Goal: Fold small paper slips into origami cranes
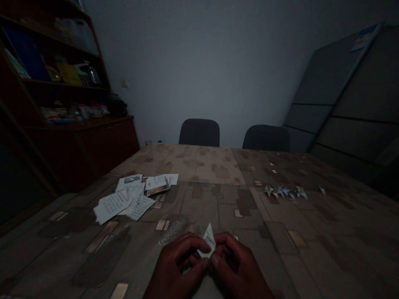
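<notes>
A small piece of folded paper [208, 237] with printed writing stands between my hands, its pointed tip upward, near the front of the table. My left hand [182, 263] pinches its left side with thumb and index finger. From the other side, my right hand [235, 262] grips the lower right edge, thumb tip close to the left thumb. The curled fingers hide the paper's lower part. To the left on the table lies a loose spread of printed paper sheets [114, 204]. Several small folded paper shapes [285, 192] sit in a row at the right.
A patterned cloth covers the table [199, 207]. One folded paper piece [322, 190] lies apart at the far right. Two dark chairs [199, 132] stand behind the table's far edge. A shelf cabinet [77, 124] is at the left, a grey sliding-door wardrobe [324, 79] at the right.
</notes>
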